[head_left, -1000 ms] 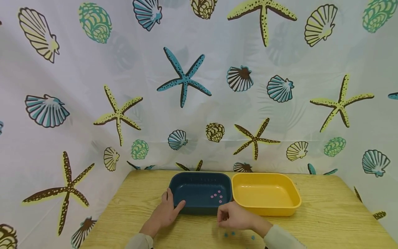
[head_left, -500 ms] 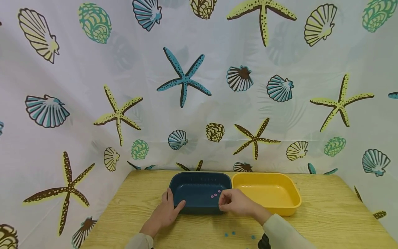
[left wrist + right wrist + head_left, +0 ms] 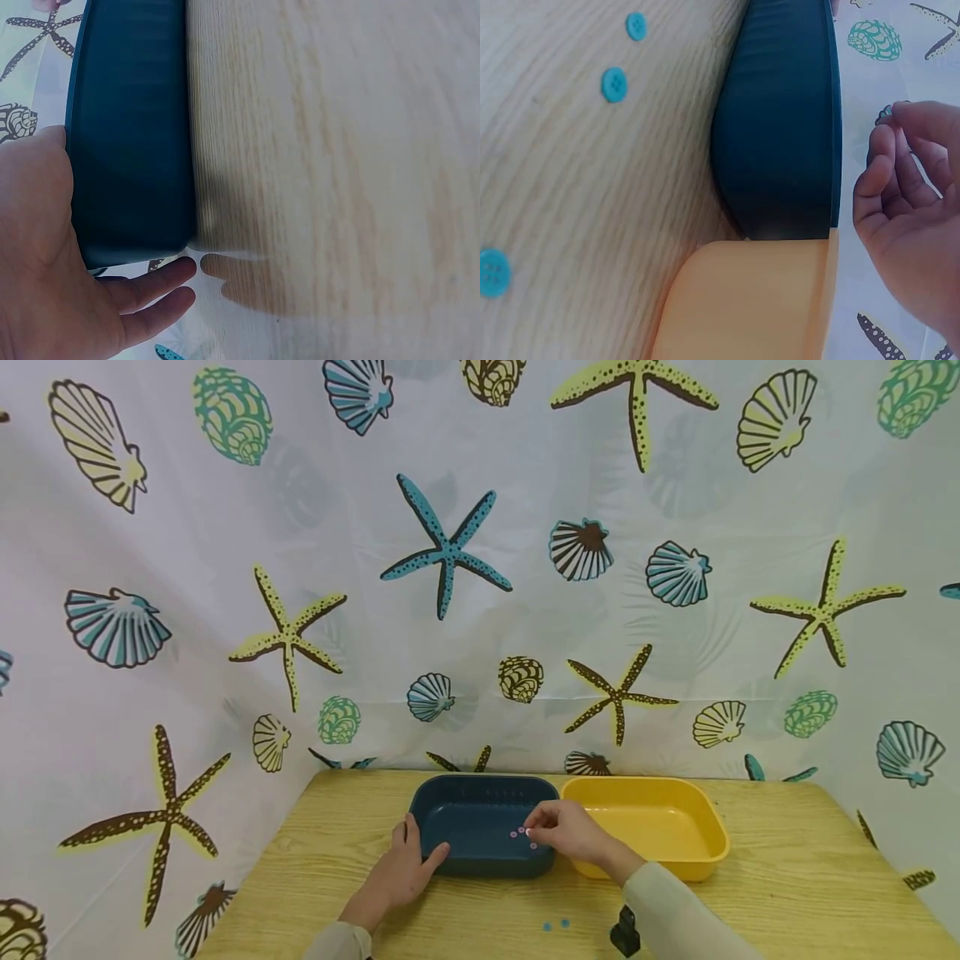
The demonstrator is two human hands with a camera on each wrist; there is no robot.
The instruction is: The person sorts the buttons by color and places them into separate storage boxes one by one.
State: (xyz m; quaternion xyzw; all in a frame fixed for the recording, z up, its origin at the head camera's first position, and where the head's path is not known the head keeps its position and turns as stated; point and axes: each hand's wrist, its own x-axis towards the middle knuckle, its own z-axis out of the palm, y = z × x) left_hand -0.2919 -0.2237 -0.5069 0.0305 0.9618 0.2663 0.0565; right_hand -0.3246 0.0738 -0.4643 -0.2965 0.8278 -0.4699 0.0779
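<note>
My left hand (image 3: 399, 870) rests against the left front corner of a dark blue tray (image 3: 491, 867). In the left wrist view its straight fingers (image 3: 161, 289) lie past the tray's end. My right hand (image 3: 573, 835) hovers over the tray's right end, thumb and fingertips pinched together. A tiny pale pink button (image 3: 528, 832) shows at those fingertips in the head view; the right wrist view does not show it clearly. Several pink buttons (image 3: 513, 834) lie on the tray floor, some hidden by the hand. Blue buttons (image 3: 614, 85) lie on the table in front.
A yellow tray (image 3: 712, 860) stands against the blue one on its right. Both sit on a wood-grain table (image 3: 810, 877). Behind and beside it hangs a white cloth (image 3: 480, 735) printed with shells and starfish. A black wrist camera (image 3: 626, 933) hides part of the table.
From the table in front of the trays, my right hand has risen forward to above the blue tray's right end, fingertips pinched throughout. The left hand has stayed at its corner.
</note>
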